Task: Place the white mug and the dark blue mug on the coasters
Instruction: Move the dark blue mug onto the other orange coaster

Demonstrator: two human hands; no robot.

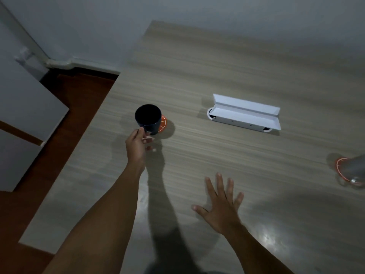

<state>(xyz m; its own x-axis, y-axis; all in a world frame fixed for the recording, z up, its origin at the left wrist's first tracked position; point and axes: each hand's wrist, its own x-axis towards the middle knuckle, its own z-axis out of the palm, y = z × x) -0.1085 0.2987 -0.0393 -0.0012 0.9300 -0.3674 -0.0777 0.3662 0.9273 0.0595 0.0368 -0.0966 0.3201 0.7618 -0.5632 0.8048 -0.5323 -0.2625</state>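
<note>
My left hand (138,144) grips the handle of the dark blue mug (148,118), which stands upright over an orange coaster (164,124); most of that coaster is hidden behind the mug, and I cannot tell whether the mug touches it. At the right edge the white mug (353,169) stands on a second orange coaster (340,165), cut off by the frame. My right hand (221,202) hovers low over the table (197,66) near its front, fingers spread, holding nothing.
A white cable-port box with its lid raised (245,113) sits in the table's middle, right of the blue mug. The table's left edge drops to a dark wooden floor (79,99). A grey cabinet (23,107) stands at the far left.
</note>
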